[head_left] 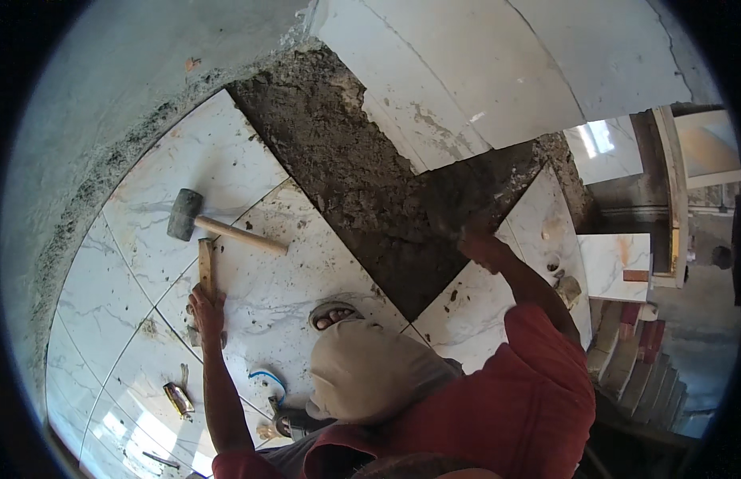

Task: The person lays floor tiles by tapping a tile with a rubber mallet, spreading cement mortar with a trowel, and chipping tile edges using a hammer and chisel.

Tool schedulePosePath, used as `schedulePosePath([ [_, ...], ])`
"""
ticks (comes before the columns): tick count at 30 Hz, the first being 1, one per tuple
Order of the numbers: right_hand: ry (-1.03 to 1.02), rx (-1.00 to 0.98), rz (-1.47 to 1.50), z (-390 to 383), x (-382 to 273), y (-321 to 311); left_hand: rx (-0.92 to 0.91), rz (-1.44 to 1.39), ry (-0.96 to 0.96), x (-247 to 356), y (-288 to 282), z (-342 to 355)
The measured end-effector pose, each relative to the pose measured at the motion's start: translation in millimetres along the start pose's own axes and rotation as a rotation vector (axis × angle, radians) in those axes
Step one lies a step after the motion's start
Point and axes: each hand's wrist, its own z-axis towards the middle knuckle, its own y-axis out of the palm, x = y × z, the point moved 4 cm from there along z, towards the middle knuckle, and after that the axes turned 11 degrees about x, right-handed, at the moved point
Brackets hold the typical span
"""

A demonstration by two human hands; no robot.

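My left hand (208, 311) rests low over the white marble-look tiles, its fingers closed about the near end of a short wooden strip (206, 263). Just beyond the strip lies a rubber mallet (184, 214) with a black head and a wooden handle. My right hand (484, 246) reaches over the dark mortar bed (386, 239), closed on what looks like a trowel (446, 215); its blade is smeared by motion and blends into the grey mortar. Around the trowel the mortar looks smoother than the rough stretch at the far left.
Laid tiles (274, 279) spread left and near, dotted with mortar crumbs. A pale, stained slab surface (466, 72) borders the bed at the far side. A rough wall (147, 88) curves along the left. Stairs (646, 375) descend at right. A blue cord (270, 382) lies near my foot.
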Motion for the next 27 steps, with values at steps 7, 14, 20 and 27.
schedulePosePath([
  [7, 0.035, 0.423, -0.517, -24.1, 94.2, -9.7, -0.003, -0.029, 0.017, -5.5, -7.1, -0.3],
  [14, 0.176, 0.442, 0.047, 87.1, 187.3, -5.4, -0.042, -0.037, -0.022, -3.0, 4.9, 1.6],
  [20, 0.589, -0.09, 0.448, 52.4, 177.6, -80.4, -0.06, -0.042, -0.042, 1.9, 0.0, 2.7],
  [27, -0.132, 0.84, -0.297, 107.1, 179.9, -93.3, -0.056, 0.014, -0.081, 9.4, -8.6, 5.5],
])
